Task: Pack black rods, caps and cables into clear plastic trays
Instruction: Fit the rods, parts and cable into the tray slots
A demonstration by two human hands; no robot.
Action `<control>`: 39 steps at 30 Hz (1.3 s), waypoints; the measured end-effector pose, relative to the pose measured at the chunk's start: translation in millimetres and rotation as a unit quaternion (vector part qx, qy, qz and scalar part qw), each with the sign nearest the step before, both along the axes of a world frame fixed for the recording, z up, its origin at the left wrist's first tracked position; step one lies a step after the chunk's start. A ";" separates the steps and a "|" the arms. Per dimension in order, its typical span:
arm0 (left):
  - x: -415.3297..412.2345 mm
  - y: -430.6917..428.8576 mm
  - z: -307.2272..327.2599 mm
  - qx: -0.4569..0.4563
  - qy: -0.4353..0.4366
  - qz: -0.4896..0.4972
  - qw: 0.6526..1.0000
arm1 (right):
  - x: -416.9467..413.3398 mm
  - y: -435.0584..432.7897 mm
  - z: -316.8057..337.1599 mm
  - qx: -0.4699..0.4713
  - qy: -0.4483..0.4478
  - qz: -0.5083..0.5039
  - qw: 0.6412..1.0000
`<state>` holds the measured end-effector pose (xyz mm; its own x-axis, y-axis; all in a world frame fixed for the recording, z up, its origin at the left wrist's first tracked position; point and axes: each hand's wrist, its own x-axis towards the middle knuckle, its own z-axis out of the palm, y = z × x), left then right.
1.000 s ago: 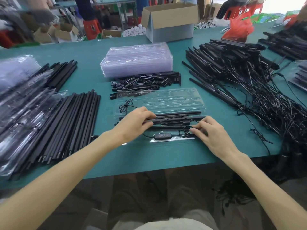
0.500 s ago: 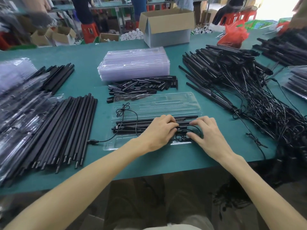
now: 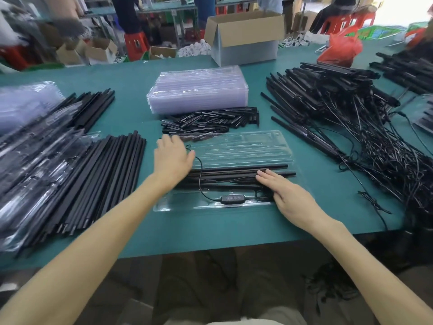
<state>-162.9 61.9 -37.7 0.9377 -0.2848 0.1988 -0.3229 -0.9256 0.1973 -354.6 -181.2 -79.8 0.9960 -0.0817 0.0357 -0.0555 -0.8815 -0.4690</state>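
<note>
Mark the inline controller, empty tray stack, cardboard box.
inline controller [image 3: 232,198]: head view, button face.
empty tray stack [image 3: 199,87]: head view, top surface.
cardboard box [image 3: 250,52]: head view, front wall.

Person's own view: left forearm and right forearm are bare, uncovered up to the left grip and right grip. At the bottom edge, a pale cream shirt hem sits above grey-brown trousers covering the lap and thighs

The left hand has slid off the rods to the tray's left end, seemingly flat.
</note>
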 end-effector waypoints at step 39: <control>14.6 55.2 32.0 0.219 0.163 -0.126 0.954 | -1.7 2.2 -7.5 0.017 -0.046 -0.036 0.998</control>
<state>-148.3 117.1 -5.7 0.8198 -0.4980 -0.2827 -0.5339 -0.8432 -0.0629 -356.3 -178.9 -87.3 0.9803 -0.1548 0.1226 -0.0727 -0.8600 -0.5051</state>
